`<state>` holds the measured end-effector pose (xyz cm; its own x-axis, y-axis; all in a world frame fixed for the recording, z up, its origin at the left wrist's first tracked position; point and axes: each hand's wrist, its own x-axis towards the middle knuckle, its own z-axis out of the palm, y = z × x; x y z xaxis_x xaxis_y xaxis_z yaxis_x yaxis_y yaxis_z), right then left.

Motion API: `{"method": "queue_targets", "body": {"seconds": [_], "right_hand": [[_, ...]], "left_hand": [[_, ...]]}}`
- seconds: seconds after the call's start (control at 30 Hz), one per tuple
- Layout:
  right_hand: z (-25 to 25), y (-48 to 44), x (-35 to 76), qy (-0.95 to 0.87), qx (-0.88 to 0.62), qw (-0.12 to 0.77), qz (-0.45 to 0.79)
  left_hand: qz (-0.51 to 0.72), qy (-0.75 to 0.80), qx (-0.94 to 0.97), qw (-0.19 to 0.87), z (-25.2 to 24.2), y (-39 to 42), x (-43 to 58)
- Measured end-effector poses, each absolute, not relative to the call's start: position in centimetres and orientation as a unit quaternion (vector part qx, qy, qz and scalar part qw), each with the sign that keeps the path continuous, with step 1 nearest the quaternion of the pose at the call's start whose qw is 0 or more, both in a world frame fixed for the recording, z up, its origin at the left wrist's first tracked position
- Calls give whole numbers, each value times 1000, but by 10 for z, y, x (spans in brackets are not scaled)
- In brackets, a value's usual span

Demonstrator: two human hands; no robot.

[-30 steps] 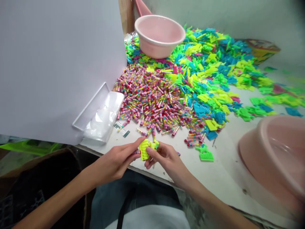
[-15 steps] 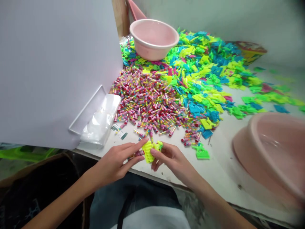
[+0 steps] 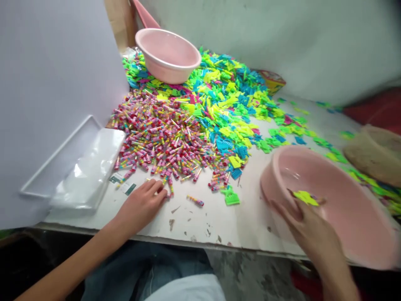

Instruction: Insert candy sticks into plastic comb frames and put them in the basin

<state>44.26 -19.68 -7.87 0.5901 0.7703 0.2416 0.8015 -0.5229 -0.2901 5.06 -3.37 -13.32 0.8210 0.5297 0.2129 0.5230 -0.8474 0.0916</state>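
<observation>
My left hand [image 3: 144, 204] rests low over the table at the near edge of a heap of small pink, striped tubes [image 3: 163, 133]. Its fingers are curled down by a few loose tubes; what they pinch, if anything, is hidden. Over the near rim of a large pink basin [image 3: 275, 167] reaches my right hand [image 3: 313, 225], slightly blurred. A flat bright yellow plastic piece [image 3: 305, 197] shows at its fingertips, inside the basin. One single tube [image 3: 195, 200] and a green plastic piece [image 3: 231, 195] lie on the table between my hands.
Another pink basin [image 3: 169, 54] sits on a big heap of yellow, green and blue plastic pieces [image 3: 232, 92]. Clear plastic bags [image 3: 87, 171] lie at left beside a white panel [image 3: 56, 83]. A beige tub [image 3: 376, 154] stands at far right.
My hands have parted. The right carried the yellow piece rightward into the basin; the left moved back to the tube heap. The view has turned right, and a single tube now lies on the table.
</observation>
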Motion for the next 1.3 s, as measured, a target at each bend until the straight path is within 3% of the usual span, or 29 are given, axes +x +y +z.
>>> {"method": "queue_targets", "body": {"seconds": [0.07, 0.13, 0.2, 0.27, 0.33, 0.5, 0.57, 0.67, 0.8, 0.9, 1.0, 1.07, 1.17, 1.3], "right_hand": [[-83, -191, 415, -432, -885, 174, -22], [-83, -185, 379, -473, -844, 251, -42], [-84, -180, 343, -524, -765, 343, -150], [-90, -175, 315, -616, -676, 383, -124], [-103, -171, 302, -651, -669, 354, -52], [-141, -165, 317, -582, -799, 154, -5], [-144, -164, 323, -592, -789, 156, 47], [-135, -158, 316, -583, -755, 271, 126], [-116, -139, 287, -389, -685, 509, 347], [-103, -120, 262, -204, -544, 603, 546], [-96, -105, 241, -128, -424, 601, 665], [-94, -98, 230, -130, -409, 594, 680], [-93, -93, 217, -164, -444, 583, 660], [-94, -90, 207, -213, -464, 581, 635]], "left_hand": [[161, 285, 945, 26, -135, -32, 49], [200, 317, 925, 63, -136, -32, 45], [217, 357, 901, 114, -135, -34, 41], [227, 388, 878, 164, -132, -38, 37], [240, 412, 853, 212, -128, -43, 34], [246, 456, 755, 401, -124, -54, 35], [255, 448, 691, 507, -125, -58, 40], [249, 416, 630, 606, -125, -61, 50], [243, 421, 622, 614, -119, -63, 62], [284, 440, 661, 537, -113, -63, 65], [356, 464, 701, 408, -112, -60, 60], [401, 499, 668, 380, -114, -57, 52], [449, 524, 582, 431, -116, -56, 40], [417, 465, 530, 573, -112, -66, 34]]}}
